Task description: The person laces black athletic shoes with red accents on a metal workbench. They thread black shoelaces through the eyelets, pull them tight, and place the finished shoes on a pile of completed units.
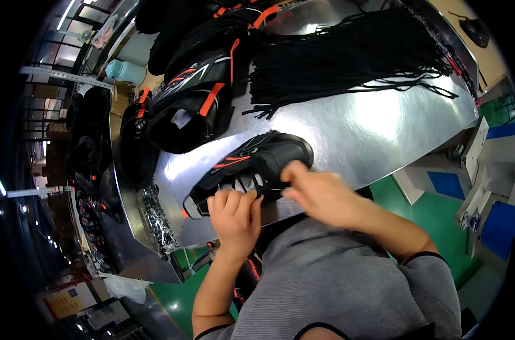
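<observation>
A black shoe (pixel 268 160) with orange and grey marks lies on its side on the metal table, its toe pointing right and away. My left hand (pixel 234 218) is closed on the shoe's near edge by the opening, fingers curled and thumb pressed in. Beside the shoe's front part, my right hand (pixel 319 192) is closed and slightly blurred. A thin line runs between the two hands; whether it is a lace or a tool I cannot tell. What sits inside the right fingers is hidden.
A thick bundle of black shoelaces (pixel 348 59) lies across the back of the metal table (pixel 376 113). Several black shoes with orange tabs (pixel 212 99) are piled at the left back. Small clear-wrapped bits (pixel 157 221) gather along the left edge. A light-blue container (pixel 125 72) stands beyond.
</observation>
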Available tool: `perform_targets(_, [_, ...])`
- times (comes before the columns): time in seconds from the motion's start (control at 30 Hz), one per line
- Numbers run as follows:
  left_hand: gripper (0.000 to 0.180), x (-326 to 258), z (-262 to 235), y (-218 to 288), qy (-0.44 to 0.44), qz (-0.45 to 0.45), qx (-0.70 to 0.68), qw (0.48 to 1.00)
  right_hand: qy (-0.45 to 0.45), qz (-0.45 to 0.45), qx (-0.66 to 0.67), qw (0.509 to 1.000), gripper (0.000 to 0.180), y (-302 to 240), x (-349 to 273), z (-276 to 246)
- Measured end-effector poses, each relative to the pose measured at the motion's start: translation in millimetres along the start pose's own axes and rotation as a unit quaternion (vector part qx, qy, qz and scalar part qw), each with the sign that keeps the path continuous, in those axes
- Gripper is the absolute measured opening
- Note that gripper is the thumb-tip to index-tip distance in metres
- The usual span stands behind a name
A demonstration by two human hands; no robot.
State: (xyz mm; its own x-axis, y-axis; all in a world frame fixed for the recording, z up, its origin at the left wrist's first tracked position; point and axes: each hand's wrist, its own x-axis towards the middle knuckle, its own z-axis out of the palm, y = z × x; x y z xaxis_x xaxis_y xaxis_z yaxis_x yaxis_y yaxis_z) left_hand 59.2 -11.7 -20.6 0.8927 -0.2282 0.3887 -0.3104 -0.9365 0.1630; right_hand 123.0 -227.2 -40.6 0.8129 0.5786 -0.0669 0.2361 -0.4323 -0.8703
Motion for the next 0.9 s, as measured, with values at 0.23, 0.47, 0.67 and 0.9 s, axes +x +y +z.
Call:
perform_targets(0.23, [0.023,-12,-3,-1,0.034,0.113,0.059,0.991,0.118,-0.260,0.074,0.955,0.025,-33,8,-52])
perform_targets(0.47, [0.022,-24,-6,-7,0.064,0.112,0.084,0.988,-0.027,-0.211,-0.251,0.944,0.019,-26,34,13])
perform_targets(0.67, [0.019,-28,0,-8,0.066,0.110,0.060,0.990,-0.065,-0.084,-0.006,0.994,0.015,-27,42,16])
perform_targets(0.9, [0.020,-20,-3,-14,0.003,0.097,-0.044,0.994,0.205,-0.179,0.314,0.910,0.013,-46,88,-64])
